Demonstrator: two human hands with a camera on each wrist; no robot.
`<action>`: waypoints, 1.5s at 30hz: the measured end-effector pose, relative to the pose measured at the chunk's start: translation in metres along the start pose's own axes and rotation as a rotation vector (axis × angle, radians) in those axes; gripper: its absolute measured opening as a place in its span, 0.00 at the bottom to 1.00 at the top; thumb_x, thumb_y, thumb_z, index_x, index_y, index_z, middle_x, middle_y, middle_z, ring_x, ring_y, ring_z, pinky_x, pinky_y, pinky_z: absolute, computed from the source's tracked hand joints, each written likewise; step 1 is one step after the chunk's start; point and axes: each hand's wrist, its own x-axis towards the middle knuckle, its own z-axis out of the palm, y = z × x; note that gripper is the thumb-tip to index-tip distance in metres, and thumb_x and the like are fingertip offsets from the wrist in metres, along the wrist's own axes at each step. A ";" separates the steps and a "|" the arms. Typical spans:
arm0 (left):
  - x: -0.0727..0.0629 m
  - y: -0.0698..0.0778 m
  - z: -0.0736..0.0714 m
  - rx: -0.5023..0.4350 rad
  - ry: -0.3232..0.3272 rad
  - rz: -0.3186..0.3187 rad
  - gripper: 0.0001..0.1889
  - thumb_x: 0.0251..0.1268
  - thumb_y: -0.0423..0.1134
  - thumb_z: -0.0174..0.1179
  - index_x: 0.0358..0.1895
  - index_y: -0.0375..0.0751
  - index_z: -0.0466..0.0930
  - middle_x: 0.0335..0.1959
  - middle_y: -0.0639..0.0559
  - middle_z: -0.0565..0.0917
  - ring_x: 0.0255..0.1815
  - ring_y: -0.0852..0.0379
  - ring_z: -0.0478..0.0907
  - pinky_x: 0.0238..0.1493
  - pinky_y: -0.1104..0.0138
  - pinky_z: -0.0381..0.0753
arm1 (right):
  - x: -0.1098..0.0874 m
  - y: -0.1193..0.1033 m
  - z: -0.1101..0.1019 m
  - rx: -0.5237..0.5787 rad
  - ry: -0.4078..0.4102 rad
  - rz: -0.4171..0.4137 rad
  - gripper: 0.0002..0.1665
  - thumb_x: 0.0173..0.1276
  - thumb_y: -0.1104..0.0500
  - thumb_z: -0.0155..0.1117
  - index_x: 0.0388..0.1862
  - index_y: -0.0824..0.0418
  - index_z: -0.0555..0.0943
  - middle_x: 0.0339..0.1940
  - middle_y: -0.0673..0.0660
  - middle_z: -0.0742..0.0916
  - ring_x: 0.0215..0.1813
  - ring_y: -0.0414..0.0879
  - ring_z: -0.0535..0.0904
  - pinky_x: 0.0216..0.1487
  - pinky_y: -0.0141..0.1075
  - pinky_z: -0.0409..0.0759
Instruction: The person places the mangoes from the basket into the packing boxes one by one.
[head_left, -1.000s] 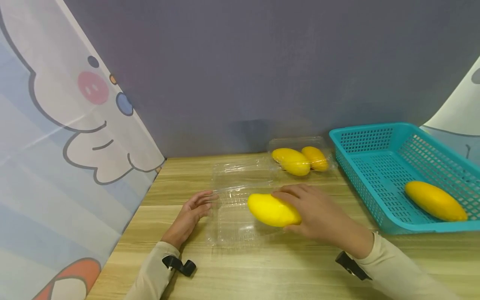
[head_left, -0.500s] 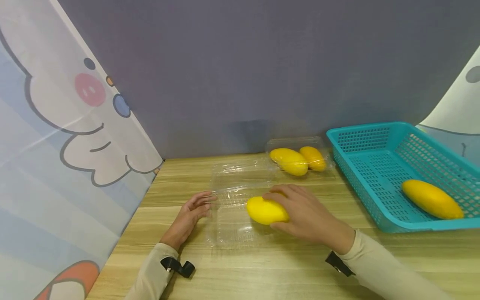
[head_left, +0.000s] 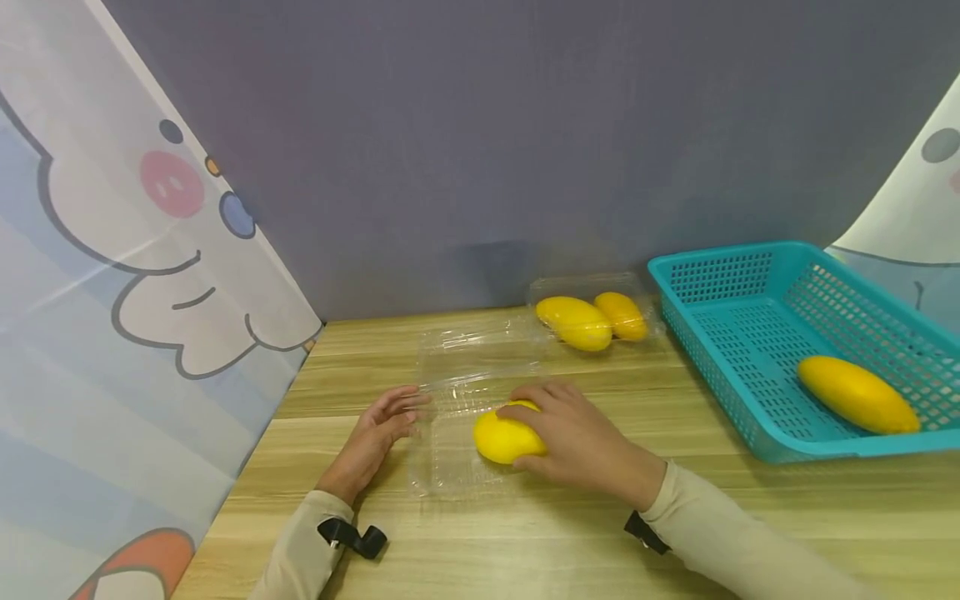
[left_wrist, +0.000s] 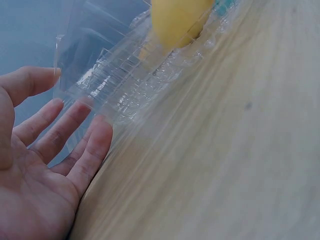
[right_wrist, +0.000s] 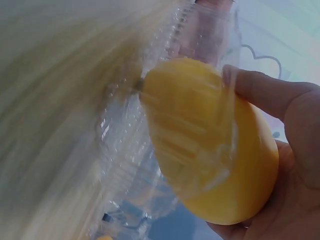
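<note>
My right hand point(head_left: 573, 437) grips a yellow mango point(head_left: 498, 438) from above and the right. The mango's lower end is inside a clear plastic clamshell box point(head_left: 442, 471), and in the right wrist view the mango point(right_wrist: 220, 150) shows through the box wall. The box's lid point(head_left: 468, 350) lies folded back towards the wall. At the box's left side rests my left hand point(head_left: 371, 442). In the left wrist view its fingers point(left_wrist: 90, 155) are loosely extended, with the tips against the clear plastic.
Behind the open box is a second clear box point(head_left: 543, 287) with two mangoes point(head_left: 576, 323) in it. A teal plastic basket point(head_left: 708, 379) on the right holds one mango point(head_left: 858, 396). A grey wall point(head_left: 480, 150) closes off the table's point(head_left: 450, 550) back edge.
My right hand has carried the mango left and down into the open box. The left hand has stayed at the box's left side. The view has shifted slightly.
</note>
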 end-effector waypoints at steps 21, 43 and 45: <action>-0.001 0.001 -0.001 0.015 0.016 -0.027 0.28 0.75 0.39 0.54 0.74 0.36 0.59 0.68 0.43 0.74 0.61 0.56 0.78 0.54 0.67 0.82 | 0.013 -0.010 0.011 0.058 -0.251 0.068 0.30 0.74 0.43 0.59 0.72 0.45 0.72 0.72 0.59 0.74 0.73 0.58 0.69 0.74 0.57 0.65; 0.000 0.003 0.001 0.037 0.017 -0.055 0.28 0.77 0.39 0.52 0.74 0.38 0.58 0.66 0.50 0.75 0.60 0.62 0.78 0.54 0.68 0.80 | 0.026 -0.025 0.025 0.037 -0.223 0.005 0.27 0.80 0.44 0.47 0.75 0.43 0.68 0.68 0.56 0.75 0.65 0.53 0.72 0.60 0.49 0.78; -0.001 0.002 0.000 0.044 0.021 -0.061 0.28 0.77 0.40 0.52 0.75 0.38 0.58 0.66 0.50 0.75 0.60 0.62 0.78 0.55 0.68 0.79 | 0.026 -0.026 0.027 0.028 -0.217 0.004 0.27 0.80 0.43 0.47 0.75 0.41 0.68 0.68 0.56 0.75 0.64 0.52 0.72 0.59 0.48 0.78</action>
